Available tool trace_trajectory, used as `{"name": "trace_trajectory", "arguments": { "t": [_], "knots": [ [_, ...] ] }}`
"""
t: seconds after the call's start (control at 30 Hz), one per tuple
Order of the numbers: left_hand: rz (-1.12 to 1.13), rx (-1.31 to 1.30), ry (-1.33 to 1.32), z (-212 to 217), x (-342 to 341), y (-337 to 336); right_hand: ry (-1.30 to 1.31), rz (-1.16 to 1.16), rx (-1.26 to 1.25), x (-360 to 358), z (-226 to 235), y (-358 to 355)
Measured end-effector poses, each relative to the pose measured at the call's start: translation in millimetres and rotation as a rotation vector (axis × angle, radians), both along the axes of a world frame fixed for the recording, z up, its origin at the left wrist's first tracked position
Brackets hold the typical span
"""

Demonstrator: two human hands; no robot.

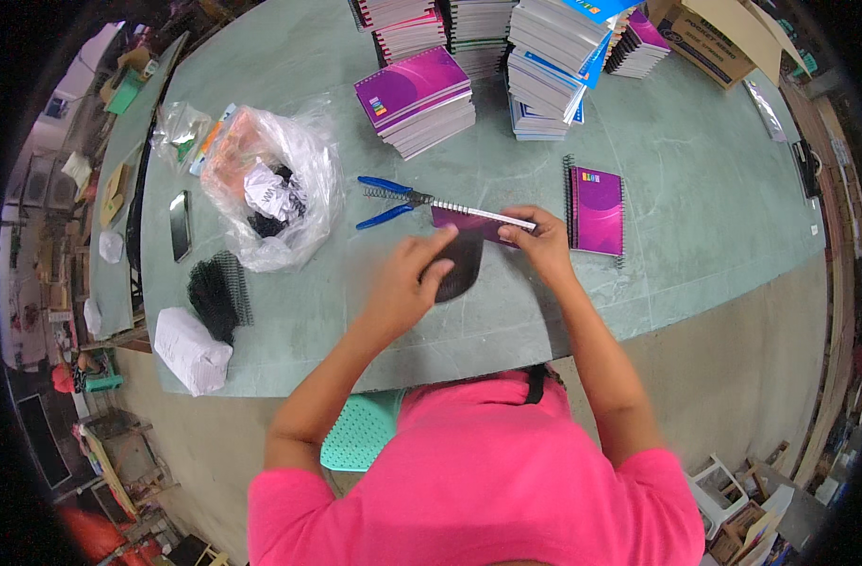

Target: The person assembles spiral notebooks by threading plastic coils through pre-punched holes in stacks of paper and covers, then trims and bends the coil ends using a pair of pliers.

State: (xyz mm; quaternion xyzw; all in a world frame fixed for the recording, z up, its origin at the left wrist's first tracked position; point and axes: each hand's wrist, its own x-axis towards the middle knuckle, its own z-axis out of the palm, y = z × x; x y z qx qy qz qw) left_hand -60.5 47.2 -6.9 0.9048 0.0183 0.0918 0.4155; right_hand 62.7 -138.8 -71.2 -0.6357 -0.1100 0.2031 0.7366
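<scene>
- The right hand (547, 247) has its fingers clamped on the right end of a purple notebook (476, 226), held above the table (695, 226) with its white page edge upward.
- The left hand (400, 288) is at the notebook's near left side, thumb and index finger apart; contact is unclear.
- Blue-handled pliers (385, 217) lie just beyond the left hand.
- A spiral-bound notebook (598, 212) lies right of the right hand.
</scene>
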Motion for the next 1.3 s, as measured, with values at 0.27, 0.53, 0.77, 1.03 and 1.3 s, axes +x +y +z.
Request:
{"name": "trace_trajectory", "arguments": {
  "t": [0.27,0.53,0.77,1.03,1.3],
  "knots": [
    [0.061,0.072,-0.079,-15,3,28,0.027,0.050,-0.038,2,-12,1],
    [0.014,0.002,-0.060,7,-4,9,-0.038,0.036,-0.026,6,-7,5],
    [0.063,0.123,0.007,-5,6,6,-0.020,0.069,-0.026,16,-14,-1],
    [0.035,0.421,-0.240,-7,7,-4,-0.125,0.231,-0.037,17,-8,17],
    [-0.133,0.209,-0.196,-16,37,29,-0.721,0.121,-0.390,6,23,25]
  ]
}}
